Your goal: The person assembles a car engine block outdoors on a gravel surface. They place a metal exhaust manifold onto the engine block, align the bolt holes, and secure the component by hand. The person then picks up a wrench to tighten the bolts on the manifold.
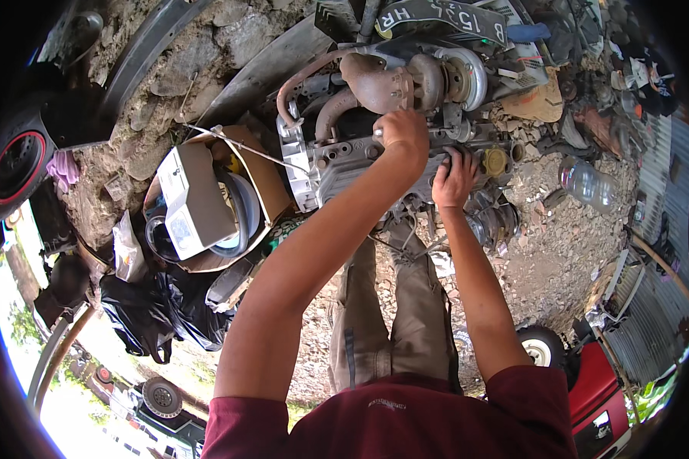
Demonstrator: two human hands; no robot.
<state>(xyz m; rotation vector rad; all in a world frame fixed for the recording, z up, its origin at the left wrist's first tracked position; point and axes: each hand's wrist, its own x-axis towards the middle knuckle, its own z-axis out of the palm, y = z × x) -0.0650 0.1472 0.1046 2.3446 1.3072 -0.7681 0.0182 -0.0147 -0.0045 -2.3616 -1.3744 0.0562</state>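
On the engine, both hands rest closed.

A grimy grey engine sits on stony ground, rusty-brown curved manifold and round silver turbo housing on its top side, a yellow cap at its right end, its ribbed pale metal cover facing left, pipes arching over its upper edge.

Cardboard box left, white carton on top. Black bags below it. Clear plastic bottle on gravel, right. Red-rimmed tyre far left.
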